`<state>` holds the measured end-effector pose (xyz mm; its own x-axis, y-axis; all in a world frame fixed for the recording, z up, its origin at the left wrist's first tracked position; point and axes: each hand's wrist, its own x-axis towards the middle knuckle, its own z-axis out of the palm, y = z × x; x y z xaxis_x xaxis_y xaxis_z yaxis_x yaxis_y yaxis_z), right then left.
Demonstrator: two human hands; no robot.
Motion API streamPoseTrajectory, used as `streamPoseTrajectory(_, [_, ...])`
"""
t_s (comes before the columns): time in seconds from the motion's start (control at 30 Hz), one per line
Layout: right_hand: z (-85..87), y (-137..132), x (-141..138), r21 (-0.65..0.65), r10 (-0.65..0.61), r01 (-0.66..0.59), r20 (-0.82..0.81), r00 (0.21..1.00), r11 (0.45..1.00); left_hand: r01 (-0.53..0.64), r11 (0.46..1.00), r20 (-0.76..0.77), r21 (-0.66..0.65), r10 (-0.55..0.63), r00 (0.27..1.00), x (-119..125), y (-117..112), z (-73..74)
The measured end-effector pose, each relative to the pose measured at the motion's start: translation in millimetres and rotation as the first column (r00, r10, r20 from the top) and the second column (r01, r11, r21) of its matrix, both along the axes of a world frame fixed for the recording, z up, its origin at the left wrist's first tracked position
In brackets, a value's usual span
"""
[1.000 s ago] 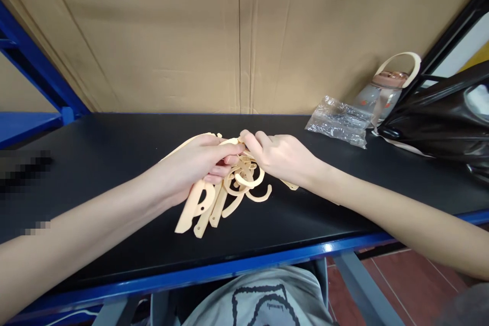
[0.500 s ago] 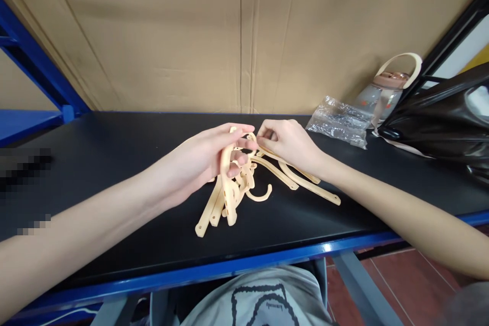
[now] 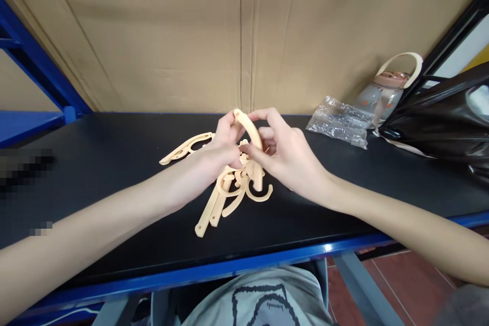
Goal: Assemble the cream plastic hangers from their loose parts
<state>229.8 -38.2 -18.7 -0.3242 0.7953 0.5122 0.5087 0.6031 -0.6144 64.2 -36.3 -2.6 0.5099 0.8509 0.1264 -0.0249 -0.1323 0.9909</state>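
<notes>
A pile of beige plastic hanger parts (image 3: pixel 225 198) lies in the middle of the black tabletop (image 3: pixel 114 153): curved arms, hooks and rings. My left hand (image 3: pixel 219 155) and my right hand (image 3: pixel 284 155) meet just above the pile. Both are closed on one curved beige hanger piece (image 3: pixel 250 135) held upright between them, its lower end reaching down into the pile. Another beige hanger arm (image 3: pixel 185 147) lies flat on the table to the left of my hands.
A crumpled clear plastic bag (image 3: pixel 338 122) lies at the back right, beside a clear bottle with a beige strap (image 3: pixel 385 86) and a black bag (image 3: pixel 443 117). A cardboard wall (image 3: pixel 229 30) stands behind the table. Blue shelf frame (image 3: pixel 34 71) on the left.
Both hands have risen and come together on one curved piece, now held upright. The long arms at my right hand are out of sight, and a hanger arm shows flat at the left.
</notes>
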Motion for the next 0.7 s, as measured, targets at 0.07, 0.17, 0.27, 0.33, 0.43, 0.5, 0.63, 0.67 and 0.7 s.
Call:
streamPoseTrajectory(0.07, [2.5, 3, 4, 0.067, -0.053, 0.052, 0.005, 0.999, 0.996, -0.089, 0.985, -0.102, 0.149, 0.105, 0.989, -2, 3, 0.3])
streamPoseTrajectory(0.17, [7.5, 8, 11, 0.127, -0.124, 0.114, 0.078, 0.989, 0.985, -0.134, 0.94, -0.308, 0.314, 0.234, 0.922, -9, 8, 6.1])
streamPoseTrajectory(0.27, [10.5, 8, 12, 0.118, -0.125, 0.101, 0.212, 0.969, 0.988, -0.145, 0.875, -0.494, 0.462, 0.39, 0.777, -18, 15, 11.3])
streamPoseTrajectory(0.33, [10.8, 6, 11, 0.141, -0.123, 0.085, 0.285, 0.951, 0.986, -0.142, 0.838, -0.523, 0.527, 0.451, 0.723, -23, 20, 11.4])
streamPoseTrajectory(0.43, [10.6, 5, 9, 0.234, -0.187, 0.105, 0.361, 0.914, 0.966, -0.136, 0.829, -0.519, 0.542, 0.458, 0.722, -26, 24, 9.0])
streamPoseTrajectory(0.5, [10.6, 6, 9, 0.238, -0.214, 0.128, 0.383, 0.899, 0.963, -0.136, 0.812, -0.495, 0.568, 0.469, 0.731, -23, 24, 8.4])
streamPoseTrajectory(0.63, [9.8, 12, 9, 0.041, -0.107, 0.1, 0.243, 0.964, 0.994, -0.146, 0.753, -0.414, 0.642, 0.501, 0.76, -15, 20, 8.9])
streamPoseTrajectory(0.67, [9.7, 13, 9, -0.025, -0.064, 0.068, 0.157, 0.986, 0.997, -0.135, 0.779, -0.414, 0.612, 0.462, 0.784, -14, 20, 8.7])
streamPoseTrajectory(0.7, [9.8, 14, 9, -0.098, -0.02, 0.026, 0.059, 0.998, 0.995, -0.112, 0.82, -0.42, 0.561, 0.398, 0.816, -13, 19, 8.2])
